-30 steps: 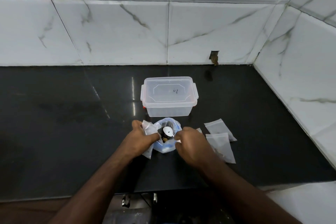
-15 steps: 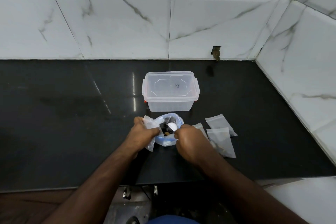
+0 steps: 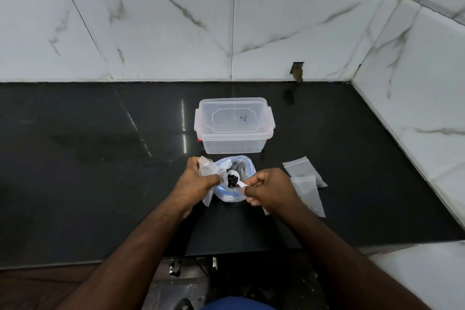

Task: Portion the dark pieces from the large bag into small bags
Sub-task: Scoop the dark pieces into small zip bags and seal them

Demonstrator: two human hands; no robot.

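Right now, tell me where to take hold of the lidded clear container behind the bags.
Probably best from above, spanning the clear container across its short left and right ends under the lid's rim. Its lid is on and flat, those ends stand free, and the large bag and both hands crowd its near side.

Dark pieces [image 3: 232,180] on white spoon [image 3: 236,178] over open large bag [image 3: 232,194]

Glossy black desk [image 3: 75,171]. White wall tiles [image 3: 163,38] with grey marble veining. Clear lidded container [image 3: 234,128], red clips at base corners, dark scribble on lid. Large bag [image 3: 232,191] clear with blue tint. Pieces [image 3: 232,180] black, on white spoon [image 3: 239,181]. Small bags [image 3: 304,178] frosted clear.
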